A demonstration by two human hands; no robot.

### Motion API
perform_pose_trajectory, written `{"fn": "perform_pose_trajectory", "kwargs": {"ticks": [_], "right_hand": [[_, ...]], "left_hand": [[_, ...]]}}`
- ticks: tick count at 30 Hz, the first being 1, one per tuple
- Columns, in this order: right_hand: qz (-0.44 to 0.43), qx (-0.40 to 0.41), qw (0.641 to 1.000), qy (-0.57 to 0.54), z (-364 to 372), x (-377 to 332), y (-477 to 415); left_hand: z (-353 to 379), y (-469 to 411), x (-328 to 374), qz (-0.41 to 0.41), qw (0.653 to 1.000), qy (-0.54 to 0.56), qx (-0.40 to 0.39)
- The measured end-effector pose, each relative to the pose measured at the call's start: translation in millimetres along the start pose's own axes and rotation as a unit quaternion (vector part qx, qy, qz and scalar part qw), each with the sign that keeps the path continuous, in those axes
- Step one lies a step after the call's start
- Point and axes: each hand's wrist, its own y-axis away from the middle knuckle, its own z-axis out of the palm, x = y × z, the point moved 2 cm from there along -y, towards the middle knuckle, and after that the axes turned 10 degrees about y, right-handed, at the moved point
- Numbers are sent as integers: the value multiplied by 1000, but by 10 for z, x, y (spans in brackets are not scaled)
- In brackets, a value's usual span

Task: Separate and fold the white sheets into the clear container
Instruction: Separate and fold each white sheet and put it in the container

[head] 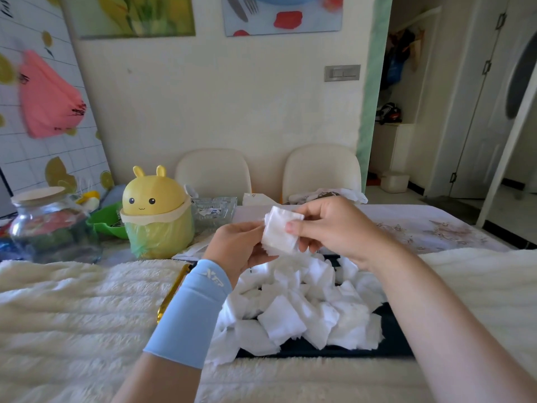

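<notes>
– Above the far edge of the heap, what is being held up?

– One white sheet (280,234), small and squarish, clear of the table. Both hands grip it. The left hand (232,245) has its fingers curled round the sheet's left and lower edge. The right hand (328,228) pinches the right edge, with the thumb on the near face and the other fingers behind.

– And the rest of the sheets?

– A loose pile of white sheets (296,309) lies below the hands, spread over a dark tray (389,341). The tray sits on a fluffy white blanket (72,309) that covers the near part of the table. A few sheets spill off the tray's left side onto the blanket.

– Where is the container?

– A clear glass container (213,212) stands on the far side of the table, left of the hands and well apart from the pile. It is just to the right of a yellow bunny-eared bin (157,210) lined with a green bag. Something small lies inside it, but I cannot tell what.

– Anything else on the left?

– A green bowl (107,221) and a lidded glass jar (49,225). A light blue sleeve (189,312) covers the left forearm.
</notes>
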Motion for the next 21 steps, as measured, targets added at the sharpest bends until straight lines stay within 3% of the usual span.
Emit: {"fn": "perform_pose_trajectory", "kwargs": {"ticks": [4, 12, 15, 18, 21], "right_hand": [[21, 38, 993, 110, -6, -7, -8], [33, 87, 985, 142, 18, 73, -57], [25, 123, 983, 133, 57, 123, -98], [31, 153, 982, 106, 104, 196, -139], [85, 89, 966, 228, 159, 315, -145]], "left_hand": [[69, 28, -11, -9, 999, -13, -38], [100, 33, 5, -27, 998, 5, -65], [83, 36, 12, -4, 996, -47, -77], [-1, 10, 22, 8, 997, -65, -51], [-135, -41, 61, 13, 999, -35, 22]]}}
